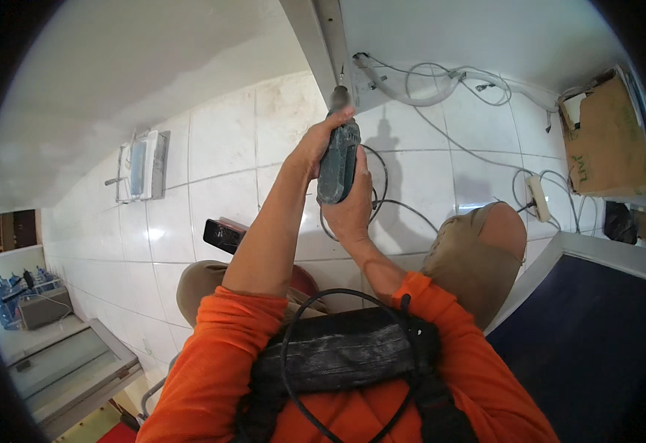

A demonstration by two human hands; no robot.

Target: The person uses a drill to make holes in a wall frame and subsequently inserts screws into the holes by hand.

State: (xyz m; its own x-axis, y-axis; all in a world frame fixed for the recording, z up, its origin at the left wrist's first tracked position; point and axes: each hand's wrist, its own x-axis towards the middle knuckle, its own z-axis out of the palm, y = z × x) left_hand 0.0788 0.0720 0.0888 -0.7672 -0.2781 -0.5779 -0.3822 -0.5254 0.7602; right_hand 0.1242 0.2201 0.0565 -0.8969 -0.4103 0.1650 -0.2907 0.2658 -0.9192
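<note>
A dusty dark green corded power drill [337, 166] is gripped in both my hands, its chuck pointing away from me. My left hand [319, 144] wraps the front of its body, thumb laid along the top near the chuck. Further back, my right hand [349, 210] closes round the handle; its fingers are partly hidden. The thin bit lies in front of a light metal post [329, 37] at the wall's edge; I cannot tell whether it touches. From the drill a black cord [387, 177] loops onto the tiled floor [219, 159].
A dark phone [223, 235] lies on the floor left of my arms. Farther left is a white tray [153, 166] with a bluish roller-like piece. Grey cables [478, 159] trail right to a socket strip [538, 198], near a cardboard box [603, 140]. A dark blue panel [581, 332] lies lower right.
</note>
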